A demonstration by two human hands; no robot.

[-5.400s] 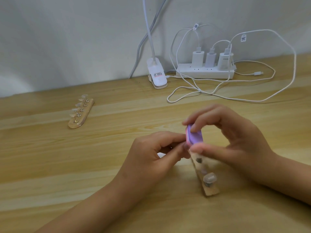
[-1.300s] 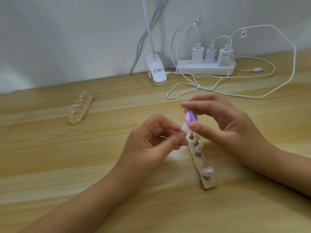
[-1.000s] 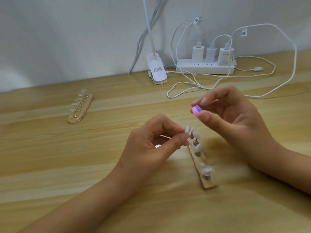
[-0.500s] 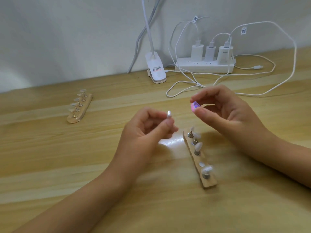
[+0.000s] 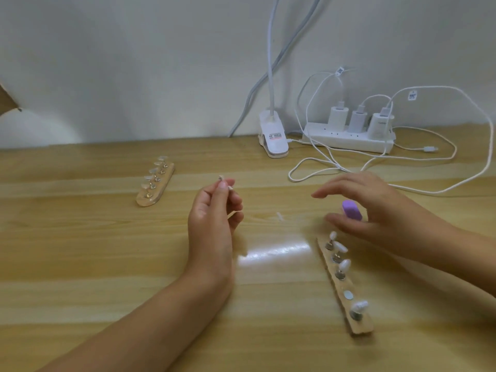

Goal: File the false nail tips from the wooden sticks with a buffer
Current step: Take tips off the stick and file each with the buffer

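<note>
Well apart (table (image 5: 107,251) between), left hand (image 5: 212,218) pinches a nail tip (image 5: 221,178), right hand (image 5: 375,210) spread over buffer (image 5: 352,209).

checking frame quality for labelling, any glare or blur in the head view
Head view: a bright glare patch lies on the table between the hands; the right hand is motion-blurred around the purple buffer; the left hand and near wooden stick look sharp.
</note>
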